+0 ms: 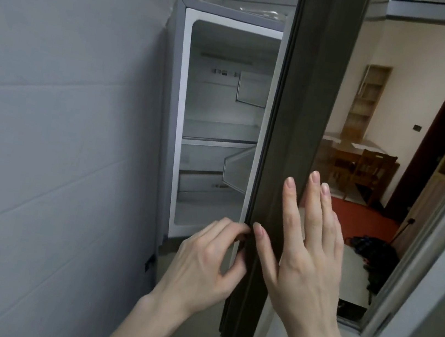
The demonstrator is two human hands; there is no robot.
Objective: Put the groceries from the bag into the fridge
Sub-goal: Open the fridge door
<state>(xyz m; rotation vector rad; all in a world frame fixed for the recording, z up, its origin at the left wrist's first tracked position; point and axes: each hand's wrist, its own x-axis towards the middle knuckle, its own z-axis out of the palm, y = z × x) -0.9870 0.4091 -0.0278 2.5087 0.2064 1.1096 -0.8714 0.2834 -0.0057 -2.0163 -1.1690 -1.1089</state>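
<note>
A home: a tiled kitchen corner with an open fridge [218, 127], and beyond the doorway a wooden dining table [343, 146], chair [373, 173] and bookshelf [369, 98].

Grey fridge [175, 121] upright against wall, door [306, 123] open, shelves bare.

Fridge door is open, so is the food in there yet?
Not yet. Done: the fridge stands open, its shelves bare. In hand: the left hand pinches the door's edge while the right hand lies flat on it. Left: all groceries; no bag shows.
</note>
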